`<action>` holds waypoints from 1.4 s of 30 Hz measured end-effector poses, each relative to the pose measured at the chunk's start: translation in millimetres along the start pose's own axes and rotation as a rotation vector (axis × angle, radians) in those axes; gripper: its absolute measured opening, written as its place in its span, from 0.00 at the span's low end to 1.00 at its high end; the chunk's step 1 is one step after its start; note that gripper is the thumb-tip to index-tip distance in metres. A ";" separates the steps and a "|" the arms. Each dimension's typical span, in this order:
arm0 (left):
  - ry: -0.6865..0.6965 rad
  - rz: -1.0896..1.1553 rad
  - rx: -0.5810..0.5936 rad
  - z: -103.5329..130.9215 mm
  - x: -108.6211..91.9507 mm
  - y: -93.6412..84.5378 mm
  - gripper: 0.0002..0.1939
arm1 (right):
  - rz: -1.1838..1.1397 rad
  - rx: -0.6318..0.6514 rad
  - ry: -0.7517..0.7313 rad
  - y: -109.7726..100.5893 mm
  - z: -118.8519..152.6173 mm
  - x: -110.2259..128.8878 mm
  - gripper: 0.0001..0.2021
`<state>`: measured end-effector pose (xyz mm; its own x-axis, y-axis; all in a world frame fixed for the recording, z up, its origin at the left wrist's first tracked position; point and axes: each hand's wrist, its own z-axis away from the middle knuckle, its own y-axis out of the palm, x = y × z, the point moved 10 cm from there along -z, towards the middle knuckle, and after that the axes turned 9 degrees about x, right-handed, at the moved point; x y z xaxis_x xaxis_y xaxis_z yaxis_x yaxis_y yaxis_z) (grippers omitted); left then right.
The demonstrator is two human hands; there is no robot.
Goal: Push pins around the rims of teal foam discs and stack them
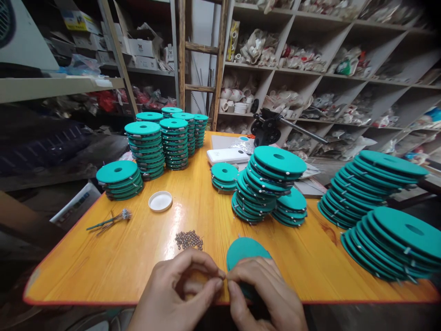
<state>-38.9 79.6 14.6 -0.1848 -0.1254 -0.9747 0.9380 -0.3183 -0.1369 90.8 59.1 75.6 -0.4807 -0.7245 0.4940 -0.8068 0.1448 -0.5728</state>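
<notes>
Thumb and forefinger are pinched on both the left hand [182, 289] and the right hand [268, 289], fingertips nearly meeting over the counter's [195, 197] near edge, whatever sits between them too small to tell. One green disc [245, 248] shows partly behind the right hand; one heap of beads [189, 240] lies just beyond the left, one white lid [160, 201] farther off. Two disc stacks [389, 225] stand at the right.
</notes>
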 end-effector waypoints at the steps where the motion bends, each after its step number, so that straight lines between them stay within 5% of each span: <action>1: 0.011 0.002 -0.001 0.2 0.1 0.0 0.11 | 0.003 0.024 -0.008 0.7 -1.6 1.4 0.07; 9: 0.100 0.159 -0.033 2.5 -2.4 -0.4 0.06 | 0.067 0.101 -0.092 -5.0 -6.6 12.4 0.12; 15: 0.076 0.263 -0.063 2.1 -2.4 -0.8 0.07 | -0.009 -0.060 0.092 -6.4 8.7 -2.8 0.11; 21: 0.074 0.292 -0.033 3.5 0.8 0.9 0.06 | -0.130 0.031 -0.001 -4.5 3.1 4.3 0.11; 28: 0.238 -0.237 0.118 -2.5 -30.7 25.4 0.11 | -0.163 0.060 0.130 -20.6 -1.0 -10.4 0.08; 34: 0.311 -0.272 0.020 -9.5 -44.7 30.2 0.08 | -0.148 0.121 0.199 -19.5 1.6 -20.6 0.05; 42: 0.294 -0.319 0.007 -12.1 -33.2 23.9 0.08 | -0.124 0.095 0.221 -17.3 4.4 -23.8 0.06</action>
<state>-6.8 87.5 41.5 -0.3724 0.2531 -0.8929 0.8454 -0.3044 -0.4389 117.8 70.8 70.8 -0.4519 -0.5668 0.6888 -0.8333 -0.0074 -0.5528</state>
